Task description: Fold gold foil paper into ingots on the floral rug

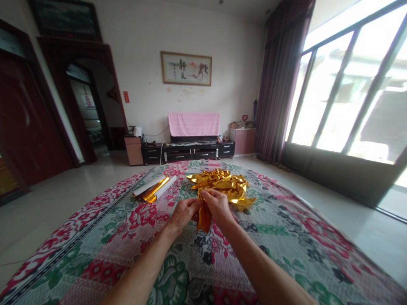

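Observation:
A folded piece of gold foil paper [204,218] hangs between my two hands above the patterned cloth. My left hand [184,214] pinches its left edge between thumb and fingers. At its top right, my right hand [218,203] is closed on the same piece, fingers bent over the upper end. Just beyond my hands lies a heap of folded gold foil pieces [222,180], shiny and overlapping. To the left rest rolled sheets of gold foil paper [155,189] with white backs.
A floral cloth [127,254] in red, green and grey covers the rounded surface before me. Past it stand a low black cabinet [190,153] and a screen under a pink cloth [194,124]. Large windows [343,89] and a purple curtain [276,84] line the right side.

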`<state>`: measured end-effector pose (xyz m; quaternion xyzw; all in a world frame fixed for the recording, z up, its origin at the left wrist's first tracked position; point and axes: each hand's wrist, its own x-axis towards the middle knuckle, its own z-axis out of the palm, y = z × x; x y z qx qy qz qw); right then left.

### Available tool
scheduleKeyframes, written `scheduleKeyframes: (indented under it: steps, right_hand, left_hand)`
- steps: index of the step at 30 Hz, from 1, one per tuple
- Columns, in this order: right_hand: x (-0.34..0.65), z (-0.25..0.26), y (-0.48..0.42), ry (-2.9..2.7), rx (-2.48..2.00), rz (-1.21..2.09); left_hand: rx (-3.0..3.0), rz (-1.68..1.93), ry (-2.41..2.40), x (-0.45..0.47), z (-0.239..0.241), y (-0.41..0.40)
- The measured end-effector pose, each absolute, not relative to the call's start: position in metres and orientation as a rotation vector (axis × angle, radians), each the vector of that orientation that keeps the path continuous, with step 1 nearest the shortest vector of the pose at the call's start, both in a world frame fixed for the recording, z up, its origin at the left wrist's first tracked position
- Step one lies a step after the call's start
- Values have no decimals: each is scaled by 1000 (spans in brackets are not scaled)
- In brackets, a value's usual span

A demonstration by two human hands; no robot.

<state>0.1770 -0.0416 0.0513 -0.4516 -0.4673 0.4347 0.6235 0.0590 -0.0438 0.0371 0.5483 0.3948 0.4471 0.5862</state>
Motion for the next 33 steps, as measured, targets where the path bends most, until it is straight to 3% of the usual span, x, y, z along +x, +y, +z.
scheduleKeyframes:
  steps: [22,33]
  right_hand:
    - [177,55,-41,-1041,-1044,1097]
    - [178,52,-40,-1071,-1088,889]
  left_hand:
    - [1279,1077,937,59,34,-43]
    - [1258,1076,974,64,37,-46]
